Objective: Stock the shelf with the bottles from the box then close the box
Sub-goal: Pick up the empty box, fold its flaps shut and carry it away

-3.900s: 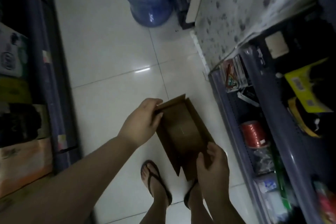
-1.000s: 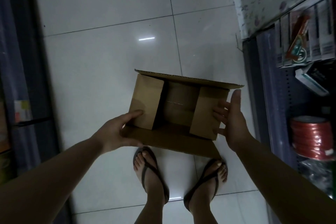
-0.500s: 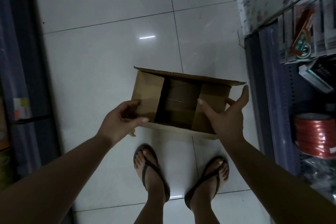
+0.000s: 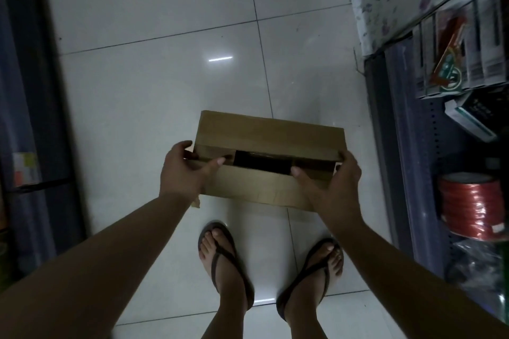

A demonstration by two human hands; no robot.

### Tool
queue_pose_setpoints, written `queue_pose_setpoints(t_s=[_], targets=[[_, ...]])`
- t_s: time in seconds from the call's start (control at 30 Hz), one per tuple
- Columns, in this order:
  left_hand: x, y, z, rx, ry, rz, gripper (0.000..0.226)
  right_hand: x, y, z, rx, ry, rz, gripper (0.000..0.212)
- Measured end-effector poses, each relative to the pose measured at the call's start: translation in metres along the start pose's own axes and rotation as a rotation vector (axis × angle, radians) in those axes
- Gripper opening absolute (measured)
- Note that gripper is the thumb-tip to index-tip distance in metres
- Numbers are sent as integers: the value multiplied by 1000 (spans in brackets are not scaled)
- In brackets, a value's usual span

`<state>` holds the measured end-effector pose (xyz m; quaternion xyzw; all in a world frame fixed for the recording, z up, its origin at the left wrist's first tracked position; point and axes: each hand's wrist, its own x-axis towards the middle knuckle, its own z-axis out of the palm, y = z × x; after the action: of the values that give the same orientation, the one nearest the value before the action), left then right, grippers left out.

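Both hands are on the plain brown corrugated cardboard box, which is held up in the air above the glossy white tiled floor, out in front of the person's two feet in dark flip-flops, with the blue metal shelf of goods off to the right. The left hand wraps the box's left end, thumb across the top pressing a flap down; the right hand clamps the right end the same way, thumb on the near flap. The two long flaps nearly meet, leaving a dark slot in the middle, and no bottles show through it, so the box looks empty and should be very light. The cardboard reads as stiff along its panels but springy at the flap creases, dry and not slippery. The ends, right at the corners where the flaps hinge, look like the best places to grip while the thumbs push the flaps flat.
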<state>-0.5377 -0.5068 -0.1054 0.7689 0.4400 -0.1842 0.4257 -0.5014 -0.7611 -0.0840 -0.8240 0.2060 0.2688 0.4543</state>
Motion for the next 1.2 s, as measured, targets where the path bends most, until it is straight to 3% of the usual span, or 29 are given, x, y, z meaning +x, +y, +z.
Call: queue_pose_setpoints(t_s=[0.17, 0.3, 0.6, 0.77, 0.9, 1.2], targets=[[-3, 0, 10, 43, 72, 70, 93, -7, 20, 7, 2, 3, 48, 91], [-2, -2, 7, 79, -25, 123, 85, -3, 23, 7, 22, 14, 53, 82], [24, -4, 20, 118, -12, 105, 72, 33, 35, 14, 24, 63, 27, 72], [25, -7, 27, 78, -13, 36, 70, 38, 39, 22, 88, 68, 20, 72], [17, -2, 26, 55, 40, 35, 66, 29, 35, 23, 186, 120, 56, 92], [-58, 19, -5, 27, 122, 58, 60, -32, 7, -21, 206, 187, 55, 74]])
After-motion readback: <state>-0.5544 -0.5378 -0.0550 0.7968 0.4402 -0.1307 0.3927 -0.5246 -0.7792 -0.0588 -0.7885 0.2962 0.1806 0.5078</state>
